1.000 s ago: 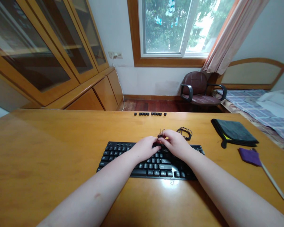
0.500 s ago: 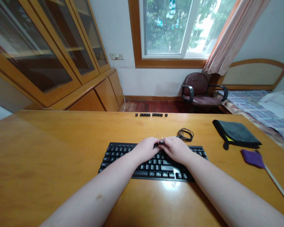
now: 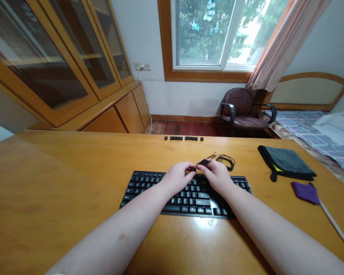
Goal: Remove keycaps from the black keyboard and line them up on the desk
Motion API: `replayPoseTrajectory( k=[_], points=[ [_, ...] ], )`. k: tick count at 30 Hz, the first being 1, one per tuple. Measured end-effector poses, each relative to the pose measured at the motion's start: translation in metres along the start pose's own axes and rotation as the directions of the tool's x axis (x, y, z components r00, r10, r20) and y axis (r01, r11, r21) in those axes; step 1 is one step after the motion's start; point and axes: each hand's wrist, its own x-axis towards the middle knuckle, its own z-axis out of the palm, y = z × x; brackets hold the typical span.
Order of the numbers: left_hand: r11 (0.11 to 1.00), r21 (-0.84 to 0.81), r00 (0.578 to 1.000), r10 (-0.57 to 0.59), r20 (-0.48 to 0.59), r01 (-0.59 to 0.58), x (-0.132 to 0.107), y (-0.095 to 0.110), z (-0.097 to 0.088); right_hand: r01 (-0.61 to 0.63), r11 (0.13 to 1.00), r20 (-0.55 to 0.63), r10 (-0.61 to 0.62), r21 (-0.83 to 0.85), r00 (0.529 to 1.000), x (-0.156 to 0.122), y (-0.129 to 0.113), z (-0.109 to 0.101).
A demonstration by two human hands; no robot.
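A black keyboard (image 3: 160, 189) lies on the wooden desk (image 3: 60, 183) in front of me. Both hands hover over its back edge. My left hand (image 3: 176, 178) pinches a small black keycap (image 3: 192, 168) at its fingertips. My right hand (image 3: 216, 176) is closed on a small keycap puller (image 3: 205, 161) with a dark grip and thin wire prongs that point up and right. The puller's tip meets the keycap between the two hands.
A row of loose black keycaps (image 3: 184, 138) lines the desk's far edge. A coiled black cable (image 3: 226, 160) lies behind my right hand. At the right are a folded dark cloth (image 3: 286, 162) and a purple-headed brush (image 3: 318, 200). An armchair (image 3: 242, 109) stands beyond the desk.
Both hands have lifted slightly off the keyboard's top row. The puller has tilted up to the right, and a keycap now shows between my left fingertips.
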Motion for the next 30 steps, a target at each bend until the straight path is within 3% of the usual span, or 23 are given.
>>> replayPoseTrajectory(
  k=[4, 12, 16, 22, 27, 30],
  points=[
    [0.999, -0.035, 0.997, 0.034, -0.07, -0.036, 0.0, 0.0, -0.001, 0.025, 0.986, -0.004, -0.024, 0.166, 1.0, 0.0, 0.007, 0.002],
    [0.997, -0.026, 0.996, 0.076, 0.048, -0.074, -0.001, 0.005, -0.006, 0.172, 0.981, 0.095, -0.181, 0.092, 0.979, -0.002, -0.004, -0.006],
    [0.995, -0.057, 0.995, 0.086, 0.057, -0.083, -0.001, 0.005, -0.006, 0.167, 0.981, 0.103, -0.177, 0.101, 0.979, -0.001, -0.004, -0.007],
    [0.946, -0.321, 0.997, 0.061, 0.056, -0.039, 0.002, -0.002, -0.006, 0.011, 0.953, 0.067, -0.033, 0.303, 0.997, -0.001, 0.004, -0.002],
    [0.892, -0.449, 0.986, 0.027, 0.165, 0.051, 0.004, -0.006, -0.011, 0.087, 0.925, 0.044, -0.111, 0.369, 0.993, -0.004, 0.003, -0.003],
    [0.858, -0.505, 0.985, -0.003, 0.171, 0.091, 0.006, -0.008, -0.012, 0.168, 0.908, 0.03, -0.194, 0.384, 0.981, -0.004, 0.0, -0.004]
  ],
)
